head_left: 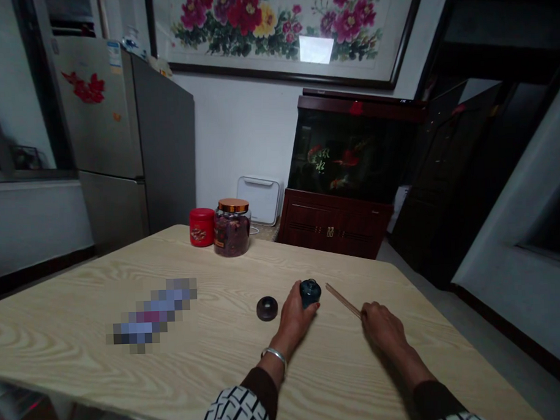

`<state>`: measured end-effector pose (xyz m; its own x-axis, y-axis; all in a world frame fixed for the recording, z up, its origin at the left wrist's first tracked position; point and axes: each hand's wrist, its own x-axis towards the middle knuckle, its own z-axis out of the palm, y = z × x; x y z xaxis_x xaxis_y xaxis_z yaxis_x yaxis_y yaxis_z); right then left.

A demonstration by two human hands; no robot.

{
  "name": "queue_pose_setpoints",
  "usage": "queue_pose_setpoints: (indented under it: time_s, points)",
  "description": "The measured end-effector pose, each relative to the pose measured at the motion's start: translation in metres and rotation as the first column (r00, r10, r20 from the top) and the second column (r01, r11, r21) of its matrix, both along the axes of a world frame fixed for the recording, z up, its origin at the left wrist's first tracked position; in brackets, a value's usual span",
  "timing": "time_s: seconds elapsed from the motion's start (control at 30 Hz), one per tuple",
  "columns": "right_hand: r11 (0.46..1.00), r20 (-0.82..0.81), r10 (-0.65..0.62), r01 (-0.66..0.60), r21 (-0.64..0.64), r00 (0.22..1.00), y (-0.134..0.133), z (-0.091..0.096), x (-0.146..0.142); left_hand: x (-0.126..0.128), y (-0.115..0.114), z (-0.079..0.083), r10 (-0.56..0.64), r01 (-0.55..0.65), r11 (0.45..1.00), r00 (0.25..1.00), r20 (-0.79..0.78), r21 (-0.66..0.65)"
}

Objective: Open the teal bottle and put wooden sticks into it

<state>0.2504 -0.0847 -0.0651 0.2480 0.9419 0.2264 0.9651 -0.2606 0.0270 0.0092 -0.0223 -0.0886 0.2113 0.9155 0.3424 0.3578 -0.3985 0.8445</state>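
Your left hand (293, 315) grips a glossy, dark-blue, rounded jar (310, 292). Your right hand (384, 327) clasps slim, straight, tan sticks (343, 300).

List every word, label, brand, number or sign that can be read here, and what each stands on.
"风" and "水", as far as the stylised characters can be read: aquarium glass.
Blue-and-white sticker, refrigerator: too small to read.
Label, glass jar: too small to read.
Gold marking, red canister: too blurred to read.
Gold emblem, aquarium cabinet: cannot tell whether it is a character.
Pixelated item, table: nothing readable.
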Motion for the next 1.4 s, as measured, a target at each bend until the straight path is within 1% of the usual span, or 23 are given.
queue_pose_setpoints:
  time_s: [0.07, 0.17, 0.27, 0.37, 0.43, 0.47, 0.5, 0.53, 0.57, 0.6, 0.63, 0.67, 0.7, 0.73, 0.8, 0.9, 1.0, 1.2, 1.3, 1.4]
  points:
    - [1.0, -0.056, -0.024, 0.023, -0.011, 0.998, 0.003, 0.004, -0.001, -0.002, 0.001, 0.0, -0.003, 0.003, 1.0, 1.0, 0.008, 0.026]
    - [0.997, -0.17, -0.059, 0.049, -0.063, 0.984, 0.007, 0.013, -0.001, -0.004, 0.001, 0.003, -0.015, 0.015, 0.999, 1.0, 0.007, 0.043]
    - [0.997, -0.21, -0.058, 0.045, -0.064, 0.976, 0.009, 0.02, 0.001, -0.006, 0.0, 0.007, -0.021, 0.021, 0.999, 1.0, -0.011, 0.029]
    - [1.0, -0.24, -0.026, 0.027, 0.003, 0.97, 0.012, 0.029, 0.004, -0.008, 0.0, 0.008, -0.022, 0.023, 1.0, 1.0, -0.008, 0.015]
    - [0.991, -0.329, 0.029, 0.016, 0.131, 0.944, 0.017, 0.042, 0.005, -0.008, 0.0, 0.008, -0.022, 0.022, 1.0, 1.0, -0.002, 0.014]
    - [0.974, -0.415, 0.078, 0.019, 0.225, 0.907, 0.021, 0.05, 0.004, -0.008, 0.001, 0.008, -0.021, 0.021, 1.0, 1.0, -0.002, 0.012]
    - [0.943, -0.524, 0.149, 0.039, 0.33, 0.839, 0.025, 0.059, 0.002, -0.008, 0.001, 0.008, -0.018, 0.018, 1.0, 1.0, -0.003, 0.008]
    - [0.9, -0.636, 0.237, 0.08, 0.428, 0.735, 0.029, 0.069, -0.003, -0.007, 0.001, 0.009, -0.013, 0.013, 1.0, 1.0, -0.006, 0.001]
    - [0.852, -0.729, 0.331, 0.142, 0.504, 0.599, 0.034, 0.078, -0.009, -0.007, 0.0, 0.009, -0.01, 0.01, 1.0, 1.0, -0.009, -0.008]
    - [0.808, -0.786, 0.415, 0.211, 0.55, 0.458, 0.038, 0.086, -0.016, -0.007, 0.0, 0.009, -0.01, 0.009, 1.0, 1.0, -0.011, -0.016]
    - [0.773, -0.809, 0.481, 0.271, 0.574, 0.339, 0.042, 0.093, -0.024, -0.007, 0.0, 0.01, -0.012, 0.011, 1.0, 1.0, -0.012, -0.022]
    - [0.746, -0.809, 0.529, 0.316, 0.587, 0.255, 0.046, 0.098, -0.033, -0.007, 0.0, 0.01, -0.013, 0.012, 0.999, 1.0, -0.013, -0.029]
    - [0.724, -0.8, 0.562, 0.343, 0.598, 0.208, 0.049, 0.102, -0.041, -0.007, -0.001, 0.011, -0.014, 0.014, 0.999, 1.0, -0.017, -0.035]
    - [0.708, -0.789, 0.587, 0.355, 0.61, 0.184, 0.052, 0.103, -0.049, -0.008, -0.001, 0.011, -0.016, 0.016, 0.999, 1.0, -0.021, -0.039]
    - [0.686, -0.767, 0.619, 0.361, 0.632, 0.169, 0.056, 0.102, -0.062, -0.008, -0.001, 0.012, -0.021, 0.019, 0.999, 0.999, -0.029, -0.044]
    - [0.664, -0.743, 0.651, 0.358, 0.656, 0.154, 0.059, 0.097, -0.074, -0.008, -0.001, 0.012, -0.02, 0.019, 0.999, 0.999, -0.027, -0.039]
    - [0.663, -0.735, 0.663, 0.343, 0.665, 0.144, 0.062, 0.091, -0.08, -0.008, 0.0, 0.011, -0.011, 0.011, 1.0, 1.0, -0.019, -0.024]
    - [0.718, -0.76, 0.63, 0.256, 0.648, 0.159, 0.067, 0.077, -0.09, -0.009, 0.001, 0.008, -0.027, 0.027, 1.0, 1.0, 0.009, 0.004]
    - [0.762, -0.789, 0.593, 0.207, 0.614, 0.159, 0.069, 0.069, -0.097, -0.009, 0.002, 0.008, -0.022, 0.022, 1.0, 1.0, 0.016, -0.007]
    - [0.819, -0.829, 0.538, 0.137, 0.557, 0.15, 0.07, 0.062, -0.101, -0.007, 0.003, 0.006, -0.025, 0.025, 1.0, 0.999, 0.027, -0.007]
